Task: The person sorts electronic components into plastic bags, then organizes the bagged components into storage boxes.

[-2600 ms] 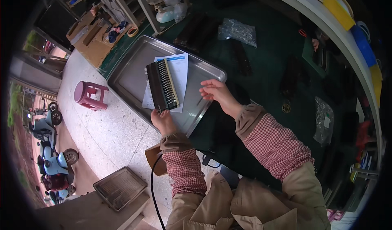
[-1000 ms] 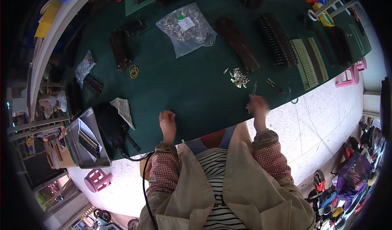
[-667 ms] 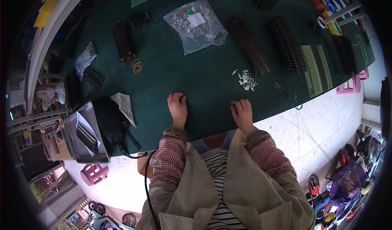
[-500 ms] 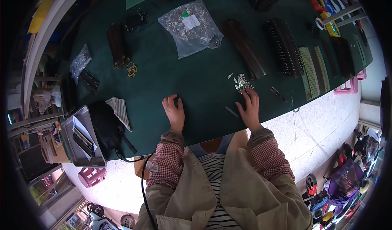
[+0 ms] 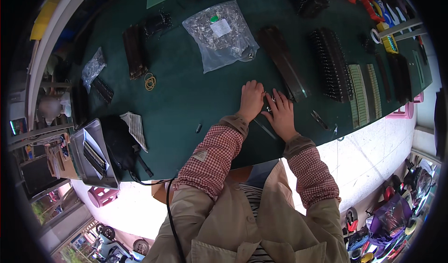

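Note:
Small shiny metal pieces [image 5: 269, 108] lie in a pile on the dark green table, mostly covered by my hands. My right hand [image 5: 282, 116] rests over the pile, its fingers stretched out and apart. Close against it, my left hand [image 5: 251, 101] has its fingers curled together at the pile's left edge; what they hold, if anything, is hidden. A thin, pale flat strip [image 5: 266, 129] lies below the hands. Farther left, a small dark cylindrical piece [image 5: 199, 128] sits alone on the table.
A clear bag of metal pieces [image 5: 219, 34] lies beyond my hands. Long dark brown strips [image 5: 282, 60], black strips [image 5: 330, 64] and pale green strips [image 5: 358, 95] are to the right, near tweezers [image 5: 319, 119]. Rubber bands [image 5: 150, 81], a black bag [image 5: 119, 141] and a metal tray [image 5: 109, 183] are left.
My left hand has moved right, to the pile beside my right hand, and its fingers have closed. My right hand has shifted left over the pieces. A small dark piece now shows on the table.

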The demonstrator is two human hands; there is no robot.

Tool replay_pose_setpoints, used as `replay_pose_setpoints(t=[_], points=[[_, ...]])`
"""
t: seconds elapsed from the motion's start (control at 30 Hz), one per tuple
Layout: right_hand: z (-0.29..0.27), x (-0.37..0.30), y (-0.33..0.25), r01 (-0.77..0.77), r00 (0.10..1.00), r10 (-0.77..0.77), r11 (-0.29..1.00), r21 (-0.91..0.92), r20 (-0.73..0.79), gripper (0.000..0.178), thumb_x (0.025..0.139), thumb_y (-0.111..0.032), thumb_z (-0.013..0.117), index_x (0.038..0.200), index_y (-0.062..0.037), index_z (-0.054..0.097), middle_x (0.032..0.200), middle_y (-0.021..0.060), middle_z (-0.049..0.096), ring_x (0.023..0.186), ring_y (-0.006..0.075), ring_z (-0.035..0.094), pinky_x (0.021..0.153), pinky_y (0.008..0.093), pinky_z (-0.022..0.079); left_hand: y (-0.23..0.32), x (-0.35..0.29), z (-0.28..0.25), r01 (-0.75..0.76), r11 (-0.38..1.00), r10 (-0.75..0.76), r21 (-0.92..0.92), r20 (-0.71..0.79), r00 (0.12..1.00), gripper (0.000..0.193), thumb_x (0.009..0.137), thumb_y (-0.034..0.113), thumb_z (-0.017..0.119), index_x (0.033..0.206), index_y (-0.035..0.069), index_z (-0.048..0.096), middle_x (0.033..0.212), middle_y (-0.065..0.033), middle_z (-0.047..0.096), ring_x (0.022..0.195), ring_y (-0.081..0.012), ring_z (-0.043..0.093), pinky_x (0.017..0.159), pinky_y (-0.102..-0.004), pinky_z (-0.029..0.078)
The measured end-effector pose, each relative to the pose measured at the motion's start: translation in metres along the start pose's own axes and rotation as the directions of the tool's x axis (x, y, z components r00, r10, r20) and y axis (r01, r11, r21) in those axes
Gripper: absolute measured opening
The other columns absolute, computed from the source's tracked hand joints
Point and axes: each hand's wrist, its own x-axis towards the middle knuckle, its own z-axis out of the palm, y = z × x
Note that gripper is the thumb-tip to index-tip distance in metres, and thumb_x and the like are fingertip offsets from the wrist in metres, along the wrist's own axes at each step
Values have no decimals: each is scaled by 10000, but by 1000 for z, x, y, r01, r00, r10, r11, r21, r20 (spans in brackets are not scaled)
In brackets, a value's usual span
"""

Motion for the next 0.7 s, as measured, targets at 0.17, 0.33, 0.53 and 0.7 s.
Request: replay_pose_setpoints(t=[0.17,0.33,0.53,0.7], points=[[8,2,17,105,993,-104,994,-5,49,385,765,-265,623,1050,-32,512,1070,129,484,1016,277,466,792,372,418,-6,-14,-15,163,953,-156,-256,49,987,117,733,18,605,762,18,492,826,-96,523,786,-234,516,703,-316,401],[10,9,20,252,966,-255,966,62,50,221,761,-218,626,826,-37,517,813,78,509,801,223,537,613,318,459,-6,-33,-39,457,297,-394,-838,328,859,41,796,1,544,804,15,506,839,-79,536,778,-175,526,707,-259,403],[19,17,28,379,925,-380,922,80,-1,174,766,-158,627,770,-37,502,662,68,514,585,209,545,499,284,457,-1,-52,-44,394,-171,-276,-903,428,861,144,852,73,494,971,-4,521,898,-85,550,810,-169,524,722,-270,410],[19,23,20,-39,987,112,866,498,-117,138,801,-114,606,755,-27,510,592,23,497,479,141,488,464,244,413,1,-52,-28,401,-459,-222,-793,539,813,316,909,232,418,1079,-22,499,962,-118,551,870,-204,527,799,-328,415]])
